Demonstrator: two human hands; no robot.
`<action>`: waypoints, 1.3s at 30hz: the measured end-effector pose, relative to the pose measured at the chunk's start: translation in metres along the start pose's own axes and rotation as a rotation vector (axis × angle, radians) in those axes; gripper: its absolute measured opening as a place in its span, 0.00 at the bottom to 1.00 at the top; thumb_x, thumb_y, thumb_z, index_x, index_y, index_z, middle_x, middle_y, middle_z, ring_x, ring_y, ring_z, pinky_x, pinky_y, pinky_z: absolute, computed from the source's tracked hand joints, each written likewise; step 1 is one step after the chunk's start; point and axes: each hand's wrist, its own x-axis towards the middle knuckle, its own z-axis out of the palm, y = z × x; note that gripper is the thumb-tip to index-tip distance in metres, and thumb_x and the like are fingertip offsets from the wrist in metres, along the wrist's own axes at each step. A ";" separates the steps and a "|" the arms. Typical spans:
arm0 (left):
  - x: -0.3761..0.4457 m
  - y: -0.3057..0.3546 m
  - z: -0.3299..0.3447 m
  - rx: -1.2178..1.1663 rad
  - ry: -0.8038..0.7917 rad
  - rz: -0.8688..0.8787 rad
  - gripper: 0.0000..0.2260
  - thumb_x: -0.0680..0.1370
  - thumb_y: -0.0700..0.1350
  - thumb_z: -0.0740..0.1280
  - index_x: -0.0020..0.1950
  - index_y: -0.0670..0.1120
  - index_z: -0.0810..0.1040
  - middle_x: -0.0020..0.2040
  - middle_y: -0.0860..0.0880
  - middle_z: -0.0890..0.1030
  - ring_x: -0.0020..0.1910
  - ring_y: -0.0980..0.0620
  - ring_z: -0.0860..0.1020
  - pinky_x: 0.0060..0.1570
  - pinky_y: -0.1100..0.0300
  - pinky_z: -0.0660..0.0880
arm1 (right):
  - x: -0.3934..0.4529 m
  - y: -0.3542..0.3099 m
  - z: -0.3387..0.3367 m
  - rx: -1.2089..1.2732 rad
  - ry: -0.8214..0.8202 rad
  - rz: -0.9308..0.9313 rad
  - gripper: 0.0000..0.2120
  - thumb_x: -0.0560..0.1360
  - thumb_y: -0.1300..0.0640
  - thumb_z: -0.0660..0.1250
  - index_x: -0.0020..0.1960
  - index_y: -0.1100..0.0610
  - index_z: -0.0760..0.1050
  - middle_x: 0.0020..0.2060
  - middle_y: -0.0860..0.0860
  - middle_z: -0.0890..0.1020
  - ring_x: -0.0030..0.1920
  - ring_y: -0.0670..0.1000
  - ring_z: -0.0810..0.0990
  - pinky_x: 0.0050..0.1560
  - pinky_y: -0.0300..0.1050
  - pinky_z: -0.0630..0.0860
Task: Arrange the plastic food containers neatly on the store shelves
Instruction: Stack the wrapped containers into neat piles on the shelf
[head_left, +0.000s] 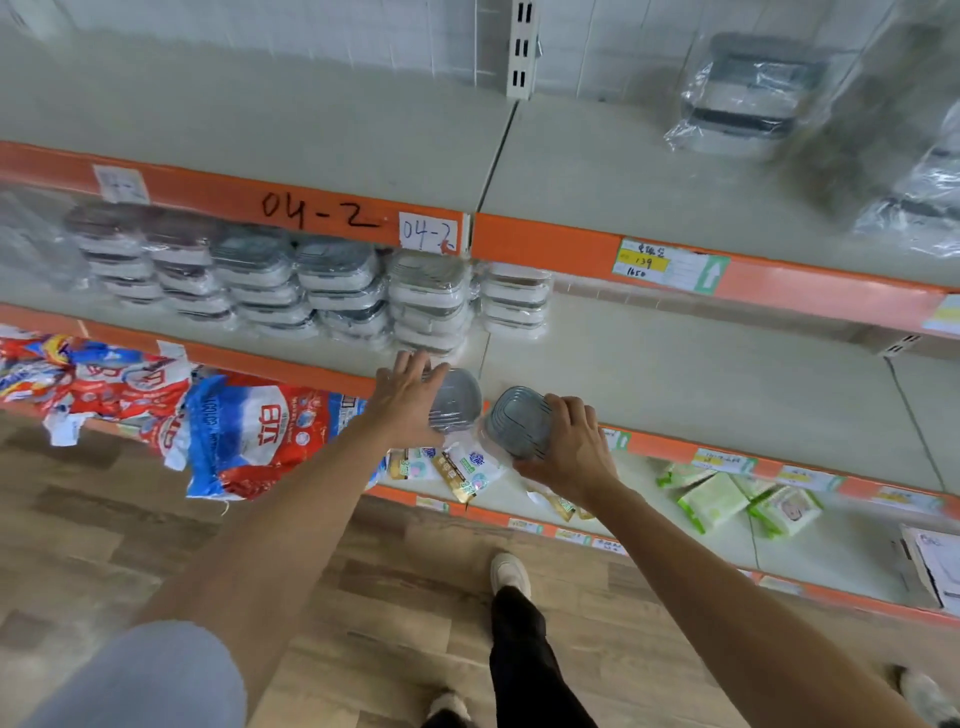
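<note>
L hand (408, 400) w/ fingers straight, spread, lying on a grey-lidded container (457, 397) at the front edge of the middle shelf (675, 374). R hand (569, 447) curls round a 2nd grey-lidded container (519, 421), holding it tilted just off the shelf edge, beside the 1st. Behind them on the same shelf, stacks of wrapped containers (332, 286) in a row. Detergent bags (249, 431) on the shelf below, left; green packs (727, 499) to the right.
</note>
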 end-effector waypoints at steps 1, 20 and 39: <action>-0.014 -0.008 -0.008 -0.001 0.038 -0.002 0.45 0.64 0.59 0.74 0.75 0.47 0.57 0.65 0.45 0.61 0.64 0.45 0.61 0.58 0.51 0.66 | -0.004 -0.011 -0.005 0.006 0.015 -0.041 0.43 0.64 0.43 0.73 0.72 0.56 0.59 0.63 0.53 0.67 0.63 0.54 0.64 0.62 0.49 0.65; 0.014 0.010 -0.211 -0.313 0.656 0.083 0.36 0.65 0.58 0.76 0.67 0.46 0.69 0.64 0.47 0.72 0.62 0.46 0.66 0.59 0.51 0.66 | 0.048 -0.019 -0.219 -0.011 0.476 -0.079 0.38 0.64 0.42 0.75 0.67 0.58 0.67 0.61 0.56 0.71 0.62 0.58 0.68 0.60 0.53 0.65; 0.162 0.014 -0.249 -0.796 0.181 -0.042 0.19 0.72 0.65 0.62 0.55 0.56 0.79 0.60 0.55 0.76 0.62 0.53 0.72 0.54 0.62 0.65 | 0.162 0.037 -0.270 -0.075 0.069 -0.095 0.20 0.76 0.37 0.57 0.60 0.49 0.70 0.58 0.53 0.72 0.64 0.54 0.68 0.65 0.54 0.64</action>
